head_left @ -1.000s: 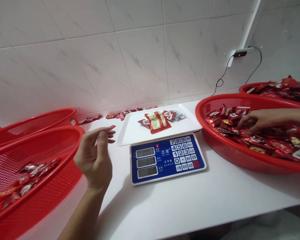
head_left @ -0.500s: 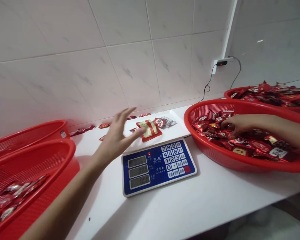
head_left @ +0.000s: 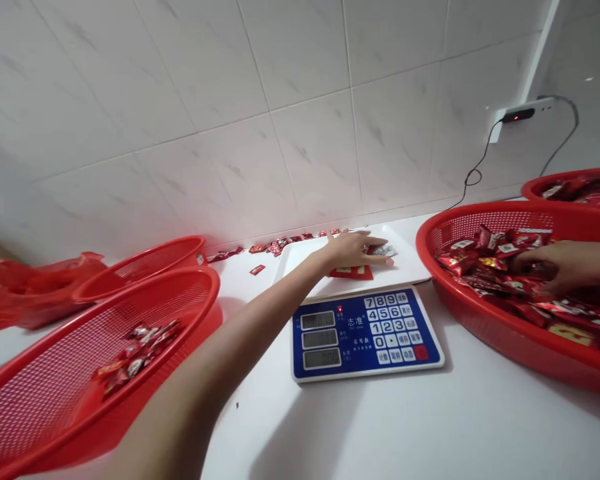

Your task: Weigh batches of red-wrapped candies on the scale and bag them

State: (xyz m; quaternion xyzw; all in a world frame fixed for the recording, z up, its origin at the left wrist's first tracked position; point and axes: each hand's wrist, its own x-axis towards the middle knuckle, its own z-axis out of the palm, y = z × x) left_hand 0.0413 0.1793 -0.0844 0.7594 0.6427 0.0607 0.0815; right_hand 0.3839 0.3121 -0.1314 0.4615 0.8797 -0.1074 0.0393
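My left hand (head_left: 353,250) reaches over the white tray (head_left: 405,267) of a digital scale (head_left: 367,333). Its fingers are apart, with a silver-wrapped candy (head_left: 384,250) just beyond and between them. Under the palm lies a red and gold packet (head_left: 353,272), partly covered by the hand. At the right, my right hand (head_left: 555,267) is down in a red plastic basket (head_left: 430,267) among red-wrapped candies (head_left: 495,260). Its fingers are curled, and the pile hides their tips and whatever they grip.
To the left stands a red basket (head_left: 200,293) with some candies (head_left: 140,353) at its bottom, and another red basket (head_left: 145,263) behind it. Loose candies (head_left: 280,245) lie along the wall. A further candy-filled basket (head_left: 535,190) and a charger with a cable (head_left: 517,117) are at back right.
My left hand has moved forward and right, from the near left edge of the tray to over its candies. My right hand stays in the basket. The view has swung left.
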